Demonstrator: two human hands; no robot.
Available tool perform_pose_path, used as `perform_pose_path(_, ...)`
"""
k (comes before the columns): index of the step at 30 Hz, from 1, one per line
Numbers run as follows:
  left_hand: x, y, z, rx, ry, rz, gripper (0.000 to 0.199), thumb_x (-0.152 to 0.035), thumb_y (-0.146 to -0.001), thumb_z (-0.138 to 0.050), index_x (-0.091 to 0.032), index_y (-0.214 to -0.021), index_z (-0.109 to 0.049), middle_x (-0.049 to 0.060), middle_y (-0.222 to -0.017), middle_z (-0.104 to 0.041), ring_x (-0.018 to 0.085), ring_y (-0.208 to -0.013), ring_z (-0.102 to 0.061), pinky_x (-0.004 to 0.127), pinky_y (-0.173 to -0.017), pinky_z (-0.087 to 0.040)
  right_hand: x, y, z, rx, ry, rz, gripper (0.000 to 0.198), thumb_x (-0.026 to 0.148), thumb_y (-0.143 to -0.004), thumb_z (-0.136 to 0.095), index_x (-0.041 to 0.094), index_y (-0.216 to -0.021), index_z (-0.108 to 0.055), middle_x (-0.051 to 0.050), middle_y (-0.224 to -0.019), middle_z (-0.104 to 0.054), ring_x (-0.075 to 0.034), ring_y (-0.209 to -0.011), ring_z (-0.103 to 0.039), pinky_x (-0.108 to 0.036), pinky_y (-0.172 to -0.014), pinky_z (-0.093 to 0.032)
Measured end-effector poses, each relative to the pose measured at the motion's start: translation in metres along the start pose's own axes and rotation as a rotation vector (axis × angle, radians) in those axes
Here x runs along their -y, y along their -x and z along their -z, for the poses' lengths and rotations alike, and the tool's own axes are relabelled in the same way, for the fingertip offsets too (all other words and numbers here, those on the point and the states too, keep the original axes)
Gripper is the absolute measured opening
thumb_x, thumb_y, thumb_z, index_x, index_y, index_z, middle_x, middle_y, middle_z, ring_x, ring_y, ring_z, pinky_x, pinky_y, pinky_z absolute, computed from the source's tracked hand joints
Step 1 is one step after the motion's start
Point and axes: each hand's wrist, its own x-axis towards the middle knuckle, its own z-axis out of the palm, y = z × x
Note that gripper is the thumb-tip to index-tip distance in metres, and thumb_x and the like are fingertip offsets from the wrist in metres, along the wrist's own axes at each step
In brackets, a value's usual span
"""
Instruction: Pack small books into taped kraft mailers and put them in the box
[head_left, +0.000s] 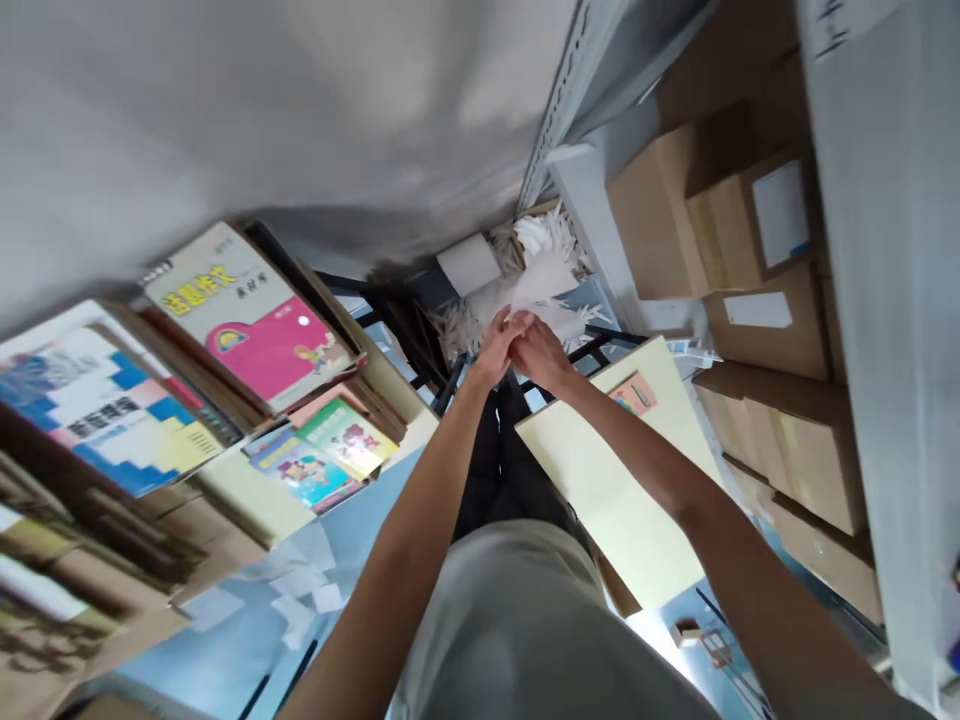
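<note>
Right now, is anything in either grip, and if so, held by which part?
Nothing visibly held: the left grip and right grip touch each other. Can't tell whether something small is hidden between them.

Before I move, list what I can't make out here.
Head view: whether anything lies between the left hand and the right hand; the hands themselves cover it.
Head view: any print on the white box label; too blurred.
Head view: the far end of the blue-and-white book; the left picture edge cuts it off.
</note>
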Motion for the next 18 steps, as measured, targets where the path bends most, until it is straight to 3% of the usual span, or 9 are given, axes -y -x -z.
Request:
perform_pose_path(4, -0.011, 0.031, -0.004, -0.104, 0.014, -0.131, 0.062, -0.033, -0.072, -0.108, -0.023, -0.122, -0.074, 0.003, -0.102, -0.082, 0.019, -0.091, -0.078, 0.030, -0.082, -0.061, 0.030, 0.026, 0.017, -0.053, -0.087, 0.079, 0.051, 0.011, -0.103, -0.065, 0.018, -0.152, -0.079, -0.016, -0.177, -0.063, -0.036, -0.175, -0.046, -0.059, -0.143, -0.046)
perform_pose_path(6, -0.014, 0.040, 0.001, -0.174, -0.003, -0.162, 0.044, -0.033, -0.075, -0.104, -0.022, -0.108, -0.076, -0.001, -0.086, -0.077, 0.014, -0.072, -0.068, 0.025, -0.064, -0.052, 0.038, 0.043, 0.028, -0.052, -0.157, 0.134, 0.043, 0.012, -0.104, -0.063, 0.021, -0.140, -0.085, -0.013, -0.172, -0.069, -0.033, -0.172, -0.052, -0.057, -0.142, -0.048)
perform_pose_path(8, -0.016, 0.049, 0.004, -0.195, -0.039, -0.178, 0.030, -0.036, -0.080, -0.099, -0.022, -0.091, -0.075, -0.003, -0.074, -0.070, 0.012, -0.064, -0.061, 0.023, -0.058, -0.046, 0.041, 0.062, 0.041, -0.094, -0.265, 0.146, 0.037, 0.016, -0.108, -0.060, 0.025, -0.131, -0.088, -0.010, -0.159, -0.079, -0.029, -0.161, -0.065, -0.054, -0.139, -0.053)
perform_pose_path(11, -0.023, 0.064, 0.006, -0.178, -0.063, -0.200, 0.026, -0.040, -0.082, -0.096, -0.022, -0.090, -0.078, 0.001, -0.083, -0.078, 0.016, -0.075, -0.070, 0.026, -0.069, -0.056, 0.033, 0.085, 0.067, -0.250, -0.406, 0.051, 0.031, 0.032, -0.114, -0.059, 0.029, -0.122, -0.088, -0.010, -0.142, -0.086, -0.030, -0.143, -0.077, -0.055, -0.133, -0.058)
perform_pose_path(13, -0.030, 0.075, 0.005, -0.148, -0.081, -0.186, 0.032, -0.043, -0.080, -0.096, -0.021, -0.099, -0.081, 0.006, -0.098, -0.084, 0.022, -0.091, -0.078, 0.033, -0.083, -0.064, 0.019, 0.090, 0.087, -0.394, -0.441, -0.047, 0.031, 0.049, -0.114, -0.065, 0.029, -0.127, -0.086, -0.012, -0.150, -0.082, -0.035, -0.152, -0.070, -0.062, -0.138, -0.051)
perform_pose_path(16, -0.045, 0.093, 0.004, -0.120, -0.185, -0.179, 0.040, -0.048, -0.074, -0.099, -0.020, -0.097, -0.081, 0.007, -0.100, -0.085, 0.029, -0.102, -0.082, 0.038, -0.092, -0.066, -0.007, 0.083, 0.117, -0.520, -0.528, -0.198, 0.070, 0.077, -0.103, -0.076, 0.030, -0.155, -0.073, -0.014, -0.172, -0.066, -0.039, -0.172, -0.050, -0.069, -0.146, -0.035)
perform_pose_path(18, -0.056, 0.103, 0.003, -0.100, -0.269, -0.223, 0.042, -0.052, -0.071, -0.099, -0.021, -0.092, -0.081, 0.006, -0.097, -0.085, 0.030, -0.104, -0.082, 0.038, -0.093, -0.066, -0.020, 0.071, 0.134, -0.476, -0.663, -0.244, 0.091, 0.088, -0.093, -0.082, 0.030, -0.162, -0.067, -0.014, -0.169, -0.068, -0.038, -0.168, -0.055, -0.067, -0.144, -0.039)
